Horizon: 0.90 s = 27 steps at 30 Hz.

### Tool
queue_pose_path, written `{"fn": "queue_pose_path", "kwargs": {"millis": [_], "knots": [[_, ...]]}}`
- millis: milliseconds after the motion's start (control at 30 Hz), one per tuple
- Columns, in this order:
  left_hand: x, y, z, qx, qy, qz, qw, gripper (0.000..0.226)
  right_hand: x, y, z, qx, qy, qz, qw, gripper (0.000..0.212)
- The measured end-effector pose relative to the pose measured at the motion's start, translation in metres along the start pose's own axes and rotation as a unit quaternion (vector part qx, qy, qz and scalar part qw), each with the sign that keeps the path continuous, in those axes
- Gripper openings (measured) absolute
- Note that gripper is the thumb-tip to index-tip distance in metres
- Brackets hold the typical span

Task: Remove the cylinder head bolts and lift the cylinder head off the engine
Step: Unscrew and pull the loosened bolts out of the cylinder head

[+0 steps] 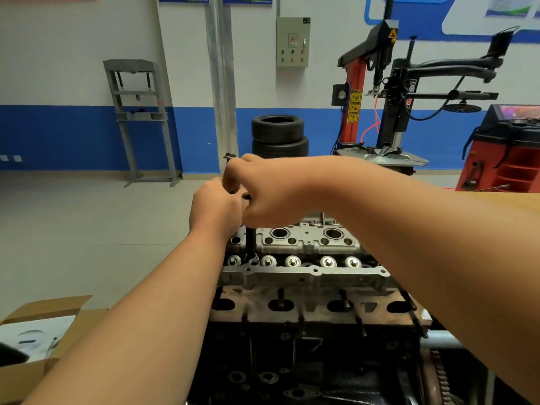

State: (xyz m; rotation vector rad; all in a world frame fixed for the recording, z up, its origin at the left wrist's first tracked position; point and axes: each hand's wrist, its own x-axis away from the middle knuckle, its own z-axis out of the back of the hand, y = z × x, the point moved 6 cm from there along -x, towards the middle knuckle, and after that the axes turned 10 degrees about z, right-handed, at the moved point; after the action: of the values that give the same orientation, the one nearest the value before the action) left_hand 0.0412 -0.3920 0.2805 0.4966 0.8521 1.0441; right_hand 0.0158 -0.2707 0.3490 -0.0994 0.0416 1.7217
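Observation:
The silver cylinder head (304, 271) sits on the dark engine block (306, 352) in the lower middle. A long black bolt (250, 244) stands upright out of the head near its left end. My left hand (214, 209) and my right hand (263, 188) are together just above it, both curled round dark bolts. The head of another black bolt (229, 156) sticks up above my right hand's fingers. How many bolts each hand holds is hidden by the fingers.
An open cardboard box (43, 340) lies at the lower left. Behind stand a grey shop press (140, 121), stacked tyres (279, 135), a tyre changer (385, 92) and a red wheel balancer (505, 147). A wooden bench edge (502, 197) is at the right.

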Motion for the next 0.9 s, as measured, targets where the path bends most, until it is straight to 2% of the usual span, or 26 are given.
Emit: {"fn": "queue_pose_path", "kwargs": {"millis": [33,100,133,200,267,333,367,400,467,533,633,700,767,833,900], "knots": [[-0.001,0.001,-0.002,-0.002,-0.005,-0.012,1.000,0.023,0.000,0.001,0.002,0.006,0.015,-0.012,1.000,0.037],[-0.003,0.001,-0.004,-0.022,-0.019,-0.010,1.000,0.014,-0.006,0.003,0.005,0.110,0.047,-0.041,0.992,0.041],[-0.002,0.000,-0.003,-0.018,-0.015,-0.003,1.000,0.016,-0.008,0.002,0.007,0.173,0.060,-0.050,0.982,0.044],[0.000,-0.003,-0.001,-0.005,-0.001,0.019,1.000,0.025,-0.012,-0.002,0.006,0.229,0.061,-0.023,0.971,0.032],[0.002,-0.007,-0.001,0.028,0.003,0.047,0.998,0.031,-0.010,-0.004,0.005,0.145,0.030,0.020,0.989,0.016],[0.002,-0.012,0.000,0.079,0.004,0.079,0.994,0.035,-0.004,-0.008,0.010,0.023,0.023,0.048,0.998,0.034],[0.002,-0.011,0.000,0.092,-0.003,0.074,0.993,0.033,-0.002,-0.009,0.013,-0.003,0.038,0.058,0.998,0.035],[0.001,-0.009,-0.001,0.080,-0.012,0.051,0.995,0.029,-0.002,-0.011,0.015,0.009,0.052,0.057,0.997,0.032],[0.000,-0.003,-0.002,0.034,-0.027,0.015,0.999,0.024,-0.006,-0.007,0.013,0.132,0.065,0.015,0.989,0.030],[0.001,-0.003,0.000,0.036,-0.016,0.029,0.999,0.028,-0.009,-0.006,0.009,0.245,0.049,-0.020,0.968,0.036],[0.003,-0.004,0.001,0.022,0.010,0.035,0.999,0.032,-0.011,-0.006,0.003,0.191,0.010,0.013,0.982,0.022],[0.004,-0.002,0.001,0.023,0.007,0.021,1.000,0.033,-0.005,-0.008,0.004,0.101,-0.016,0.021,0.995,0.034],[0.003,0.000,0.001,0.022,-0.003,0.014,1.000,0.030,-0.003,-0.008,0.008,0.054,-0.001,0.012,0.998,0.034],[0.000,-0.001,0.000,0.016,-0.002,0.013,1.000,0.024,-0.006,-0.006,0.007,0.094,0.020,-0.021,0.995,0.033],[0.001,-0.002,0.002,0.011,-0.001,0.029,1.000,0.023,-0.009,-0.006,0.005,0.198,0.031,-0.031,0.979,0.034]]}}
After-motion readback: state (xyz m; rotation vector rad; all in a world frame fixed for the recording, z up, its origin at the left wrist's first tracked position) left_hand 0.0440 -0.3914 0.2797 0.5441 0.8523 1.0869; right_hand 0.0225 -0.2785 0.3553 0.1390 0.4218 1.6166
